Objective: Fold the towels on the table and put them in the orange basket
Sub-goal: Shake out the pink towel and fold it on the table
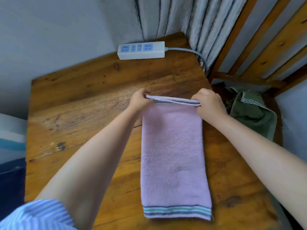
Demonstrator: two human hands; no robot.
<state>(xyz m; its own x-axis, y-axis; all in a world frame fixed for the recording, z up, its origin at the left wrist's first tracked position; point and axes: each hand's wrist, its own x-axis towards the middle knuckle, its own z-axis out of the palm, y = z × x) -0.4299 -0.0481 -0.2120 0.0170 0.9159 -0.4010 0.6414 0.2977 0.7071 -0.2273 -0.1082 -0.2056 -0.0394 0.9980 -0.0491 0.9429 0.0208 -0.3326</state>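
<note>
With your left hand (140, 101) and right hand (210, 102) each pinching a far corner of the towel (173, 151), keep that grip level (edges matched) and carry it to the near striped hem.

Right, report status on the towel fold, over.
Left hand and right hand pinch the pink towel's far corners. Green towel waits unfolded at right. Basket not in view.

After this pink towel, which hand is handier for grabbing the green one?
The right hand, probably. The green towel lies bunched at the table's right edge, just beyond it. The left hand pinches the pink towel's far-left corner, farther away.
</note>
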